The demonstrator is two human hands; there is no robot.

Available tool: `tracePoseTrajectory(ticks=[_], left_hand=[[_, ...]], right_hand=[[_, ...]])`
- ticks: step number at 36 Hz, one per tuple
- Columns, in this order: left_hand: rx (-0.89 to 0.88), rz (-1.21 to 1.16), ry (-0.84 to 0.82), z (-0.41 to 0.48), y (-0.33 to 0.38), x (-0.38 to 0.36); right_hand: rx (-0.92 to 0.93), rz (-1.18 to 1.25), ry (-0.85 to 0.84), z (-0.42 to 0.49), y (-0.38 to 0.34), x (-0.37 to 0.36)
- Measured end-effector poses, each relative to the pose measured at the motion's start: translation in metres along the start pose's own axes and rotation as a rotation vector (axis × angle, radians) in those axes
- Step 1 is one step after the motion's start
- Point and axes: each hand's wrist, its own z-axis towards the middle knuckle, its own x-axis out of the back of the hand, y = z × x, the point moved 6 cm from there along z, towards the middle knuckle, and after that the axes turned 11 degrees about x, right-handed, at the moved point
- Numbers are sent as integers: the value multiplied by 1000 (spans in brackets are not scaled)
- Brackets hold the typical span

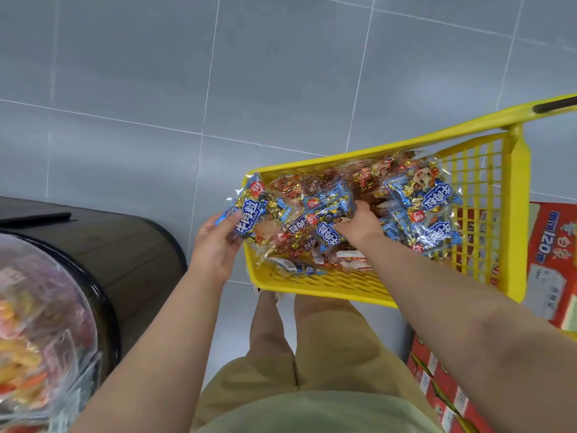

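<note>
A yellow plastic basket point(518, 214) stands on the floor in front of me, filled with several clear bags of wrapped snacks. My left hand point(215, 242) grips one blue-labelled snack bag point(253, 214) at the basket's left rim, partly hanging over the edge. My right hand point(359, 223) reaches down into the middle of the basket, its fingers curled round another blue-labelled snack bag point(327, 217). More bags point(427, 204) lie piled toward the basket's right side, with red-wrapped ones underneath.
A dark round display stand point(103, 251) is at the left, holding a clear tub of colourful snacks point(40, 323). Red cartons point(552, 245) are stacked at the right behind the basket. Grey tiled floor point(249, 73) stretches ahead. My legs are just below the basket.
</note>
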Motion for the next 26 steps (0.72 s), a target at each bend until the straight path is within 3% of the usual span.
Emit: tracePoseTrajectory(ticks=[5, 9, 12, 16, 19, 22, 26], left_hand=[[46, -101, -60, 0, 3, -7], [83, -38, -33, 1, 3, -17], [68, 147, 33, -1, 3, -24], [-6, 445, 148, -3, 2, -33], [29, 402, 41, -5, -7, -58], [135, 365, -125, -9, -22, -92], [143, 615, -148, -15, -31, -112]], right_hand=[[50, -94, -61, -3, -1, -3], [162, 43, -6, -20, -2, 6], [219, 176, 86, -37, 0, 29], [159, 455, 90, -55, 5, 53], [101, 685, -58, -63, 6, 44], [136, 649, -91, -69, -3, 32], [211, 610, -34, -72, -15, 23]])
